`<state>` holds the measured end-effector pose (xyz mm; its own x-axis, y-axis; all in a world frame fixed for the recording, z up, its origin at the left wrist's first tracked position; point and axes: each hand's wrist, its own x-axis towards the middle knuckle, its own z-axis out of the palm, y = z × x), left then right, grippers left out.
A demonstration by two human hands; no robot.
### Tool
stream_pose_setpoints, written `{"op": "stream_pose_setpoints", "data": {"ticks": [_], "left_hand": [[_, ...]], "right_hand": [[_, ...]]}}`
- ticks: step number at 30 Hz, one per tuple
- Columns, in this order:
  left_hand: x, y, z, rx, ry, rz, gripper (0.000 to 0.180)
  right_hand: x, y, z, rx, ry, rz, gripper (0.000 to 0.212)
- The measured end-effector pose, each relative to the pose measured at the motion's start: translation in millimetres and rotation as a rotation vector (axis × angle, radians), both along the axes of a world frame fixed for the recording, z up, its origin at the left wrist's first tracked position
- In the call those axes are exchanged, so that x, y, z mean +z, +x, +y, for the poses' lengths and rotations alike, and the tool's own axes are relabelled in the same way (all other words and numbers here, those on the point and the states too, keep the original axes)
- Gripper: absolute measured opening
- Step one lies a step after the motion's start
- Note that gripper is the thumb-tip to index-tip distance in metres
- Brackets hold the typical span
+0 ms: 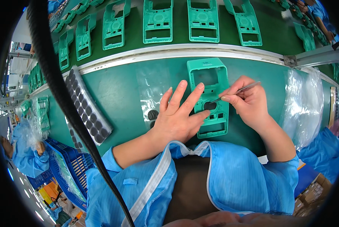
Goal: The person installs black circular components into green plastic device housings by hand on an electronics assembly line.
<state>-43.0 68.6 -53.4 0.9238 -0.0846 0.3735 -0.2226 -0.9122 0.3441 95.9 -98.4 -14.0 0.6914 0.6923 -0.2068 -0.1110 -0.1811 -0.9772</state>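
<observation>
A green plastic housing (208, 89) with a large window lies on the green bench in front of me. On its round grille area sits a black round pad (210, 106). My left hand (179, 113) rests with fingers spread over the housing's left side, its thumb at the lower edge of the pad. In my right hand (249, 100) I pinch thin metal tweezers (247, 87), their tip reaching the pad's upper right edge. Left of the housing lies a clear sheet (150, 83) with a few black pads on it, partly behind my left hand.
Sheets of black round pads (87, 109) lie at the left. Clear plastic bags (303, 106) lie at the right. Beyond a metal rail (177, 50), a conveyor belt carries several green housings (157, 22). A blue crate (69, 162) stands lower left, near a co-worker's sleeve (29, 151).
</observation>
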Motion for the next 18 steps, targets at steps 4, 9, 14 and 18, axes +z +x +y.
{"op": "stream_pose_setpoints", "data": {"ticks": [4,9,14,18], "left_hand": [[2.3,0.5,0.1,-0.001,-0.006,0.025,0.028],[3.9,1.8,5.4,-0.066,-0.096,0.064,0.029],[4.1,5.5,9.1,-0.128,-0.161,0.039,0.03],[4.5,7.0,9.0,-0.146,-0.224,0.037,0.03]], "right_hand": [[-2.3,-0.3,-0.9,-0.005,0.022,-0.018,0.011],[-3.0,5.6,-7.0,0.008,-0.027,0.021,0.011],[-2.7,12.3,-9.2,-0.013,0.031,0.078,0.013],[5.1,11.0,-4.5,-0.007,-0.017,0.018,0.014]]}}
